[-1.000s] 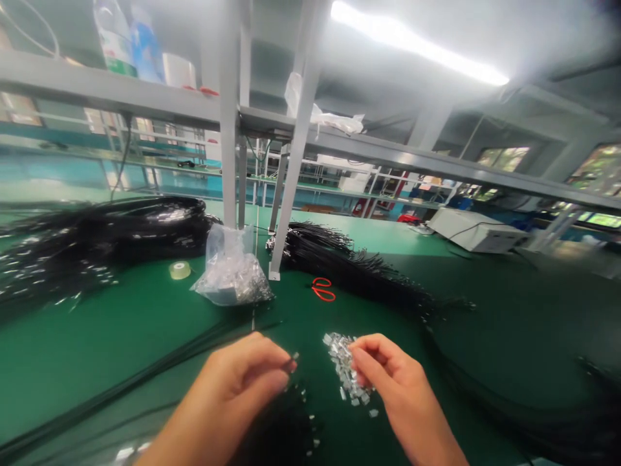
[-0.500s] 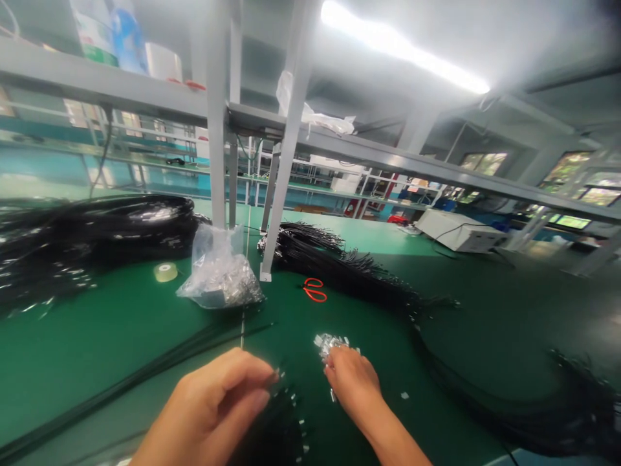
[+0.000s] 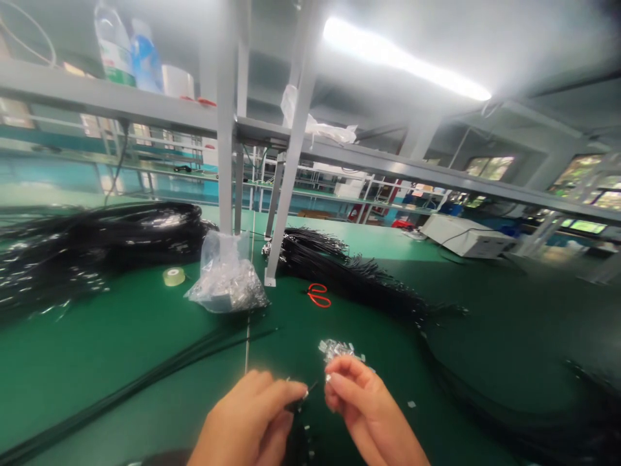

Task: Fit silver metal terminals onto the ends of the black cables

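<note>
My left hand (image 3: 250,414) is closed in a pinch on a thin black cable (image 3: 313,386), whose tip sticks out past the fingertips toward the right. Thumb and forefinger of my right hand (image 3: 363,401) pinch a small shiny clear piece (image 3: 328,379), a short gap away from that tip. Just behind the right hand lies a pile of similar small clear pieces (image 3: 334,348), partly covered by the fingers. Under my left hand, more cable ends with pale tips (image 3: 307,435) show in part. A single loose piece (image 3: 411,404) rests to the right.
Red-handled scissors (image 3: 319,296) lie beyond the pile. A plastic bag of small pieces (image 3: 228,278) and a tape roll (image 3: 173,276) sit at left. Black cable bundles (image 3: 359,278) stretch across the green table (image 3: 145,336). Shelf posts (image 3: 286,194) rise at the back.
My right hand has drawn back from the pile with a small clear piece between its fingers. My left hand has moved right, closer to it, and the cable tip now shows.
</note>
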A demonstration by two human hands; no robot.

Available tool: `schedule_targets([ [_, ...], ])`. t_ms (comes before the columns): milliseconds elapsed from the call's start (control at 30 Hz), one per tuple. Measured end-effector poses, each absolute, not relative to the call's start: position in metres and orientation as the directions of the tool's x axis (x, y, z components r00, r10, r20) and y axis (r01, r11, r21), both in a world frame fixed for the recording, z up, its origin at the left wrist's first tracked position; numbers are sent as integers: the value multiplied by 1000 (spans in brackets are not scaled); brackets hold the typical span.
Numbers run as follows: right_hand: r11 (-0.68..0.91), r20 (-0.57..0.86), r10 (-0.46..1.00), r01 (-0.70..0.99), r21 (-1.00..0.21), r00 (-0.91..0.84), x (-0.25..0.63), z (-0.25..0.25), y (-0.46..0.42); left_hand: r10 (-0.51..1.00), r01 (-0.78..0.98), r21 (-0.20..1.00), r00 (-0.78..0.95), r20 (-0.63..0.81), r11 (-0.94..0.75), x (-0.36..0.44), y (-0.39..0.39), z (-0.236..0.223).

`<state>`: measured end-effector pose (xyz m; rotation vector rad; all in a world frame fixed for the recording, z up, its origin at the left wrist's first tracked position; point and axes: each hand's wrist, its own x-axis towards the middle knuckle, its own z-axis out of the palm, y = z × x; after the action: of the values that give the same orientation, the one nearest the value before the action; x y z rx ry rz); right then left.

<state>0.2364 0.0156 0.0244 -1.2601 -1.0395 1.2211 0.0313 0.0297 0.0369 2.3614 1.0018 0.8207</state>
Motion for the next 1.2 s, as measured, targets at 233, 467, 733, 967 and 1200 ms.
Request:
schedule_targets([
  [233, -166, -173, 985, -483, -860, -30, 224, 31, 4, 727, 540, 513, 622, 290, -667, 37, 30, 30],
  [467, -185, -164, 983, -504, -844, -86, 225, 25, 8, 732, 568, 524, 658, 174, -635, 35, 31, 31],
  [733, -102, -99, 994, -87, -991, -34, 221, 32, 7, 775, 522, 684, 623, 102, -509, 37, 35, 37],
  [967, -245, -218, 963, -174, -954, -161, 205, 29, 7, 797, 349, 904, 604, -13, -249, 35, 47, 36],
  [1200, -118, -119, 993, 65, -991, -19, 202, 45, 3, 786, 399, 884, 615, -62, -242, 35, 55, 50],
])
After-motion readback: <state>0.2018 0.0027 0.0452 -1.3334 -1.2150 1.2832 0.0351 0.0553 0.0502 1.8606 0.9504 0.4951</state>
